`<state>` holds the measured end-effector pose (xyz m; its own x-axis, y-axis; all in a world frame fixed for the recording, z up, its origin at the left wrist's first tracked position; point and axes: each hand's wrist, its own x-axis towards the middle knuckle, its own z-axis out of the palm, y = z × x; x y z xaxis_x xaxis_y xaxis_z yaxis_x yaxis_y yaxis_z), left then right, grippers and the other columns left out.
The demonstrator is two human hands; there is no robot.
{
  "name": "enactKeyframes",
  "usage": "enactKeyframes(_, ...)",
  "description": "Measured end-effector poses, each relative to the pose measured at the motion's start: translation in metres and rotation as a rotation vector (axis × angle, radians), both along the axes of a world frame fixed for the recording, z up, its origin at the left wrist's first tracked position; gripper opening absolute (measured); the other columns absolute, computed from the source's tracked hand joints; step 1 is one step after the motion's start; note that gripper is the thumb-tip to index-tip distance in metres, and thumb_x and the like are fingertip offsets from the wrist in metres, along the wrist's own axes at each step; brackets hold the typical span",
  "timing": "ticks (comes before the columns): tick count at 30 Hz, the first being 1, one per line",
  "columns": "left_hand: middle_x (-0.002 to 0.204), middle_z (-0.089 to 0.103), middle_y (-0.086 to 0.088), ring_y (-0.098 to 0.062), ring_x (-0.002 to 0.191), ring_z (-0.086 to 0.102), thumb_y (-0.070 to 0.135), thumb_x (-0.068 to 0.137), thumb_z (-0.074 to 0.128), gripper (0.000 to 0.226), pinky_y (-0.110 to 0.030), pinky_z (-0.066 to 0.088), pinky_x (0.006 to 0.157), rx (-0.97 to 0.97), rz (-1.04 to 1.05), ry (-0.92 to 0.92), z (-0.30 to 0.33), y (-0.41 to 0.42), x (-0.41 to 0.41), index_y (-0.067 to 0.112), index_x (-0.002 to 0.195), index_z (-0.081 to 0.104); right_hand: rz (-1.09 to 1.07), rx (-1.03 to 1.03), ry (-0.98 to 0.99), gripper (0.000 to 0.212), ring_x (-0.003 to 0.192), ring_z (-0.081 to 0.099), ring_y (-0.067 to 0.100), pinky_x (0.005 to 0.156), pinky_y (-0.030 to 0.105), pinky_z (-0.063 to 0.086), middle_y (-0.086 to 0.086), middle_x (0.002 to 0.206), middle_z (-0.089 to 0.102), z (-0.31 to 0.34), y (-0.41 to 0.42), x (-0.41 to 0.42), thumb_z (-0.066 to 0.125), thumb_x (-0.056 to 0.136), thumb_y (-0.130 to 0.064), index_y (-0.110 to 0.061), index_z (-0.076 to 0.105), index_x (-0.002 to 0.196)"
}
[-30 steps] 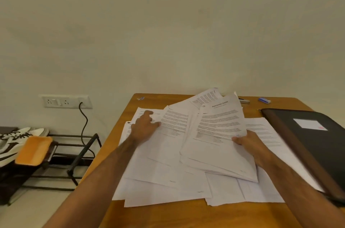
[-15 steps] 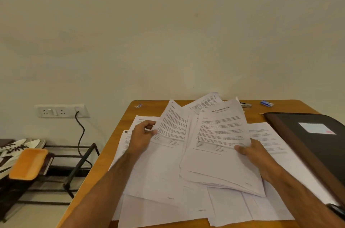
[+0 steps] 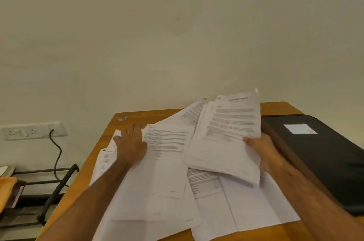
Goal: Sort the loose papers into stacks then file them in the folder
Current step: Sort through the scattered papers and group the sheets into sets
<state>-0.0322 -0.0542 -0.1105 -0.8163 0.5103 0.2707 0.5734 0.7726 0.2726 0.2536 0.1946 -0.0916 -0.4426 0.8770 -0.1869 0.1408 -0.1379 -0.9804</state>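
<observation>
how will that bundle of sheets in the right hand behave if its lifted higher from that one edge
The bundle of sheets will probably flop: its near corner already droops below the right hand, whose grip pinches one side only. It is likely light, being thin paper. Its edges look fanned and uneven, so loose sheets may slip out onto the papers on the table.

Loose papers (image 3: 169, 197) overlap across the middle of the table (image 3: 137, 115), reaching its near edge. A lifted bundle of sheets (image 3: 228, 138) sits above their right part, held at its right side by the right hand (image 3: 262, 150). The left hand (image 3: 131, 144) lies on the papers' left part. A folder (image 3: 319, 154) lies along the right edge, just beside the papers
</observation>
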Motion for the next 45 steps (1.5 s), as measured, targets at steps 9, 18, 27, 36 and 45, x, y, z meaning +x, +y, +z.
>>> enactKeyframes(9,0.164,0.018,0.007,-0.022,0.149,0.021,0.059,0.099,0.036,0.057,-0.058,0.018,0.118,-0.184,-0.444,-0.153,-0.005,0.104,0.029,0.034,0.150,0.031,-0.123,0.182,-0.147,0.042,0.119,0.060,0.032,0.099,0.048,0.051,0.011,0.133,0.064,0.006,0.057,0.043,0.056,0.099,-0.003,-0.014,0.057,0.139)
enactKeyframes(18,0.166,0.010,0.010,-0.021,0.153,0.009,0.097,0.057,-0.012,0.115,-0.059,0.010,0.119,-0.271,-0.393,-0.110,-0.034,0.110,0.019,0.043,0.155,0.015,0.040,0.282,-0.279,0.038,0.119,0.061,0.027,0.081,0.032,0.049,0.006,0.134,0.061,-0.003,0.065,0.044,0.049,0.104,-0.007,-0.019,0.053,0.139)
enactKeyframes(27,0.167,0.008,0.004,-0.022,0.153,0.007,0.069,0.096,0.021,0.070,-0.058,0.011,0.120,-0.314,-0.393,-0.106,-0.022,0.101,0.014,0.035,0.157,0.014,0.054,0.330,-0.319,0.039,0.124,0.060,0.028,0.094,0.042,0.053,0.007,0.136,0.061,0.000,0.063,0.045,0.049,0.102,-0.005,-0.018,0.053,0.139)
enactKeyframes(36,0.131,0.054,0.003,-0.018,0.123,0.047,0.047,0.099,0.046,0.034,-0.048,0.028,0.105,-0.144,-0.509,0.007,0.009,0.117,0.100,0.029,0.126,0.057,-0.308,0.036,0.280,0.041,0.102,0.065,0.023,0.083,0.034,0.055,0.008,0.120,0.066,0.016,0.071,0.082,0.054,0.100,0.000,-0.012,0.055,0.139)
enactKeyframes(45,0.142,0.044,-0.005,-0.027,0.134,0.040,0.071,0.083,0.057,0.070,-0.053,0.026,0.110,-0.130,-0.253,-0.229,0.006,0.134,0.137,0.024,0.134,0.051,-0.325,-0.194,0.400,0.037,0.106,0.065,0.027,0.101,0.049,0.052,0.010,0.119,0.067,0.025,0.068,0.125,0.058,0.098,0.003,-0.005,0.059,0.135)
